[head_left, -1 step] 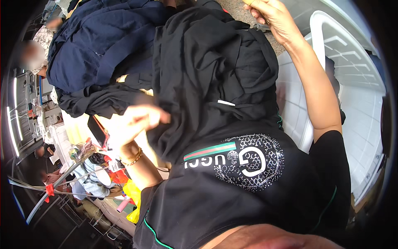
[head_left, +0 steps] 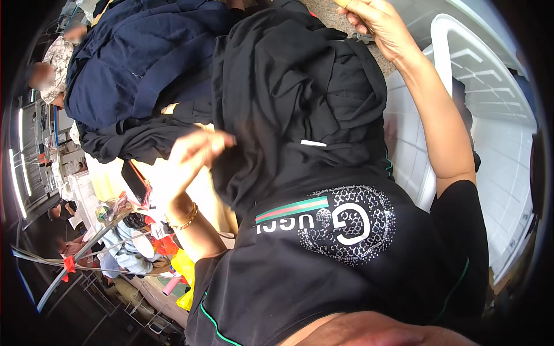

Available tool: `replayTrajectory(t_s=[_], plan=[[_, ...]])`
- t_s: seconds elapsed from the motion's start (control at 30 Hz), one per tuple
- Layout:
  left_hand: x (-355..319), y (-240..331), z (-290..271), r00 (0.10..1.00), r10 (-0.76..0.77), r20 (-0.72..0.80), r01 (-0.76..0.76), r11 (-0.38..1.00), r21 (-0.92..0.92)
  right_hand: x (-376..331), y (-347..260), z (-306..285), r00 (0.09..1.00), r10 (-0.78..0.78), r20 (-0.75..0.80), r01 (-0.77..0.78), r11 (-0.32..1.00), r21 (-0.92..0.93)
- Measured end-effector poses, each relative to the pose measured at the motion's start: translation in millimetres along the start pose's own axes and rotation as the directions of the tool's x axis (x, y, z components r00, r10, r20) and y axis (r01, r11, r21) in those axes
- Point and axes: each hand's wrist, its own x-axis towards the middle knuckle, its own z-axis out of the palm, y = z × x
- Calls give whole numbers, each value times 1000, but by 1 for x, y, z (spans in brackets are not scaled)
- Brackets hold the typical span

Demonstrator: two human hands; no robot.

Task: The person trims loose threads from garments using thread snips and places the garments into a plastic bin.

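A black garment (head_left: 277, 86) lies bunched across my lap and the work surface, with a small white strip (head_left: 313, 143) on it. My left hand (head_left: 193, 157) is at the garment's left edge, its fingertips over the dark cloth; motion smears the fingers, so their grip is unclear. My right hand (head_left: 378, 26) is raised at the top right, beyond the garment. Its fingers are curled, with something yellowish (head_left: 344, 3) at the fingertips, cut off by the picture's edge. What they hold is not clear.
A dark navy cloth pile (head_left: 144, 57) rises at the far left. A phone-like dark slab (head_left: 135, 183) lies on the pale table (head_left: 104, 173). White plastic crates (head_left: 441, 57) stand at my right, dark cloth in one. A thin metal pole (head_left: 86, 249) crosses lower left; people (head_left: 57, 60) are beyond.
My left hand has shifted slightly up, and the garment's edge beside it has moved a little. My right hand is almost unmoved.
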Motion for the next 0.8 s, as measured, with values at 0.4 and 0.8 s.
replayTrajectory(t_s=[0.4, 0.8], plan=[[123, 22, 75, 699, 626, -345, -268, 677, 686, 8, 20, -1, 990, 89, 114, -54, 957, -283], [40, 66, 57, 250, 864, 438, -708, 472, -525, 7, 7, -2, 992, 91, 84, -60, 949, -309]])
